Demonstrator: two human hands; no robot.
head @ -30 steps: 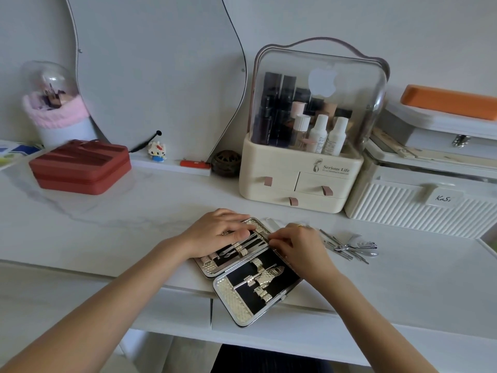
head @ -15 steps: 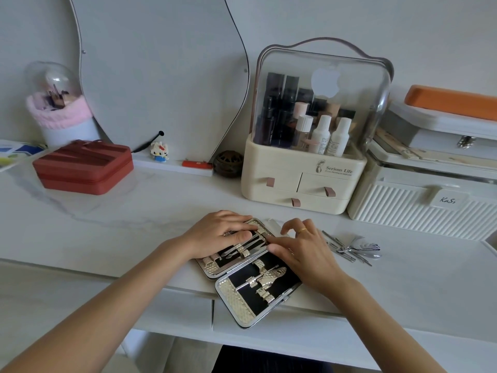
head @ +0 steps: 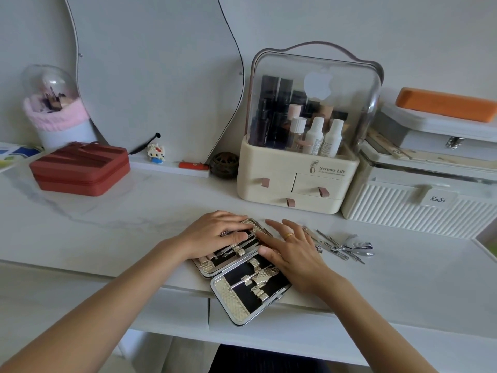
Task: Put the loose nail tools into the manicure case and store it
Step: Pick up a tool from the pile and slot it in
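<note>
Right hand leaves the case, loose tools lie to its right

Fingers that curled over the hinge 0.5 s ago now stretch flat: the right hand (head: pixel 291 251) lies open, holding nothing, palm over the open manicure case (head: pixel 242 270) on the white desk (head: pixel 107 232). The left hand (head: pixel 215 234) presses the tools in the far half, fingers loosely bent. Loose nail tools (head: pixel 341 244) lie just right of the right hand, nearer it than the left, long axes running left-to-right and slightly toward the person

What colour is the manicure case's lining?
Black, with a gold textured border, on the manicure case; the head view shows it.
</note>
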